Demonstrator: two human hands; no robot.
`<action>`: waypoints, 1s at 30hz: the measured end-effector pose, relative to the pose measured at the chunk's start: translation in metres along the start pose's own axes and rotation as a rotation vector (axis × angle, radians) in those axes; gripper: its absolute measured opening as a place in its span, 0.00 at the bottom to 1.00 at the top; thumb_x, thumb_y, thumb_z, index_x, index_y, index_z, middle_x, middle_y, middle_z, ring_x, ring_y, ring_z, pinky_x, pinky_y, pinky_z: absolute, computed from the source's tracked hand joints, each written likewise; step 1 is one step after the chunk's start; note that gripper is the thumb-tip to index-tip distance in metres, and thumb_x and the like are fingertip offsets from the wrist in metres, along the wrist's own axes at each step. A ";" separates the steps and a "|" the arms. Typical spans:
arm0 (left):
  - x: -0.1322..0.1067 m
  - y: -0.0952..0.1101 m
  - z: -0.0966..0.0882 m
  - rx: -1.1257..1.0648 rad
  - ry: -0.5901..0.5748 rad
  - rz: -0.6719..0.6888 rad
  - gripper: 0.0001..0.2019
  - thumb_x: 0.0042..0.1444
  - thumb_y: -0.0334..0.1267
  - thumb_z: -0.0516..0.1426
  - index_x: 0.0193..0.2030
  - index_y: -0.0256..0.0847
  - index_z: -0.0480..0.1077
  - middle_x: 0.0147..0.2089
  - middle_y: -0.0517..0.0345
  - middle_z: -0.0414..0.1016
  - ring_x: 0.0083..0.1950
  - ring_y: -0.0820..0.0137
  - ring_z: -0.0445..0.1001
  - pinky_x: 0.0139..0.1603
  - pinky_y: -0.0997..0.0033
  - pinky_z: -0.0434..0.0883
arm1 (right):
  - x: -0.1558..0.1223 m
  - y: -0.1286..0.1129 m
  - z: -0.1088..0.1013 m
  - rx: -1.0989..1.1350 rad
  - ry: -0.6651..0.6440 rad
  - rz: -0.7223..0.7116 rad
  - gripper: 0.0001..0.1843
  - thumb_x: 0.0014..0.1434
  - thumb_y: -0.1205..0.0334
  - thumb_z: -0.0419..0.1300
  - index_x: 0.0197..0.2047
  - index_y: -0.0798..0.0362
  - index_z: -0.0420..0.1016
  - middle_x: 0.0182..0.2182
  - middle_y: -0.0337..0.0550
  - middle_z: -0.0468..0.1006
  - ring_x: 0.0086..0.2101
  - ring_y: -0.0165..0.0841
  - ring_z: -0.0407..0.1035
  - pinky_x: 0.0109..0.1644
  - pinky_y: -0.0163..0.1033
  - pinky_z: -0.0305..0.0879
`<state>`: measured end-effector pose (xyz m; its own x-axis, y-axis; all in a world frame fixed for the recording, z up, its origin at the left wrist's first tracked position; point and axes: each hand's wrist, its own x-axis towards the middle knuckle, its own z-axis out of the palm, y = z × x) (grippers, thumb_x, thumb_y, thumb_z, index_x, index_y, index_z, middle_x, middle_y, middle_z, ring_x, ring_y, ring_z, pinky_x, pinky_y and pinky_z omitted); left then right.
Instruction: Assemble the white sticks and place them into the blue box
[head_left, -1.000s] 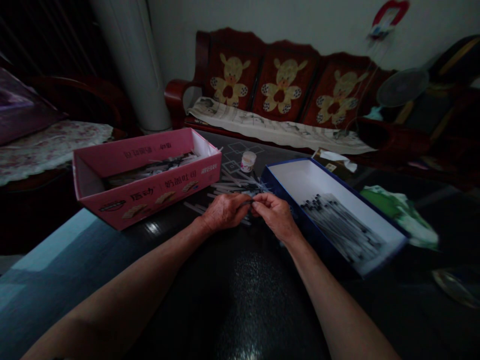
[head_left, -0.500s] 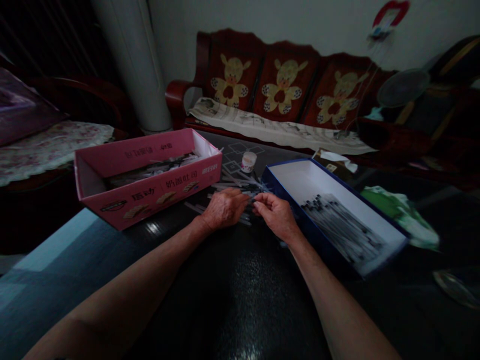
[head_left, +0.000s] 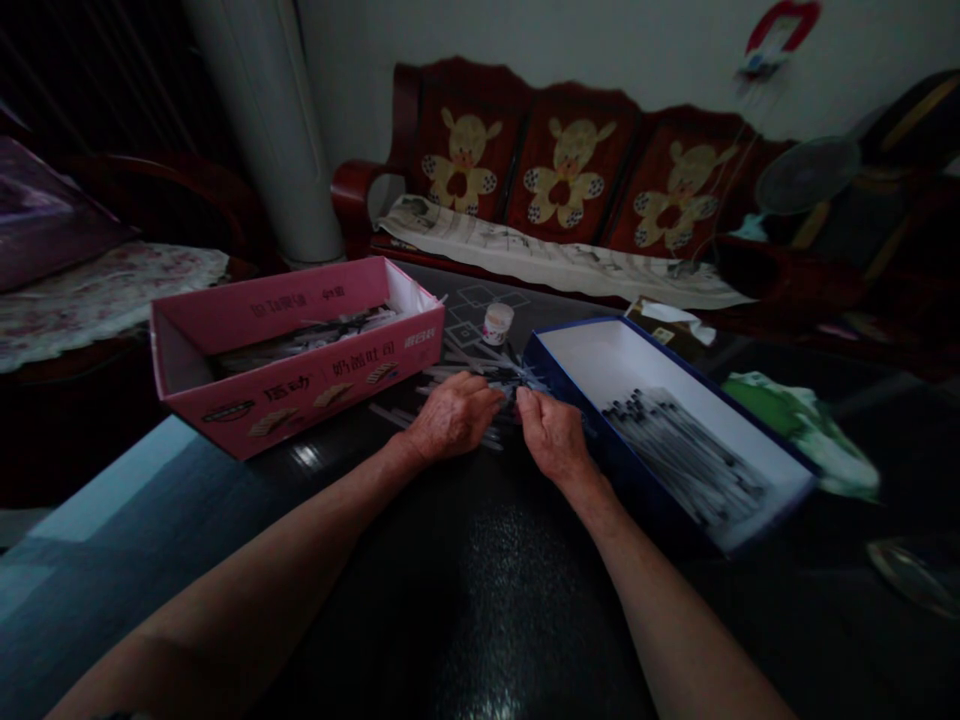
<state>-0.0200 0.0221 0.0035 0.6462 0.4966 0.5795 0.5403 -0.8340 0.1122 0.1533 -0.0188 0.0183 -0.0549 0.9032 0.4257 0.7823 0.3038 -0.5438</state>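
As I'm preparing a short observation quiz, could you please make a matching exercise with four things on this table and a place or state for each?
Things
1. pink box
2. blue box
3. small cup
4. green-and-white item

Places or states
A. standing just beyond the loose sticks, between the two boxes
B. lying to the right of the other three
C. has dark printed lettering on its front wall
D. pale inside, with dark-tipped sticks lying side by side in it

Right pairs: 1-C, 2-D, 3-A, 4-B

Red-brown sofa (head_left: pixel 596 165) beside a pale round pillar (head_left: pixel 274 130).
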 end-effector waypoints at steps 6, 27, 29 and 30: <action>-0.001 -0.002 0.001 0.019 0.001 -0.005 0.15 0.66 0.35 0.46 0.44 0.35 0.73 0.35 0.50 0.73 0.38 0.66 0.70 0.42 0.64 0.68 | -0.001 0.002 -0.004 0.038 -0.007 -0.135 0.06 0.59 0.61 0.54 0.36 0.52 0.70 0.32 0.44 0.76 0.33 0.34 0.69 0.40 0.36 0.63; -0.001 0.001 0.003 -0.033 0.018 0.023 0.15 0.65 0.36 0.46 0.45 0.34 0.72 0.35 0.51 0.73 0.38 0.65 0.69 0.42 0.64 0.68 | -0.001 0.004 -0.002 -0.042 -0.059 -0.170 0.18 0.66 0.59 0.44 0.26 0.50 0.64 0.26 0.42 0.72 0.30 0.33 0.67 0.39 0.37 0.61; -0.002 0.000 0.003 -0.028 0.022 0.022 0.15 0.65 0.36 0.46 0.45 0.34 0.72 0.34 0.51 0.73 0.38 0.66 0.69 0.42 0.64 0.68 | -0.001 0.004 -0.001 -0.030 -0.051 -0.138 0.19 0.67 0.58 0.44 0.26 0.50 0.65 0.25 0.42 0.72 0.30 0.33 0.67 0.38 0.37 0.61; -0.002 0.000 0.003 -0.023 0.022 0.015 0.15 0.65 0.36 0.46 0.45 0.34 0.72 0.34 0.51 0.73 0.38 0.66 0.69 0.42 0.64 0.68 | -0.001 0.004 -0.001 -0.015 -0.037 -0.139 0.17 0.66 0.58 0.46 0.28 0.51 0.67 0.27 0.43 0.73 0.31 0.33 0.68 0.39 0.37 0.61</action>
<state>-0.0196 0.0224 0.0001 0.6419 0.4786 0.5990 0.5179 -0.8467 0.1215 0.1571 -0.0186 0.0168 -0.1857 0.8634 0.4691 0.7748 0.4223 -0.4706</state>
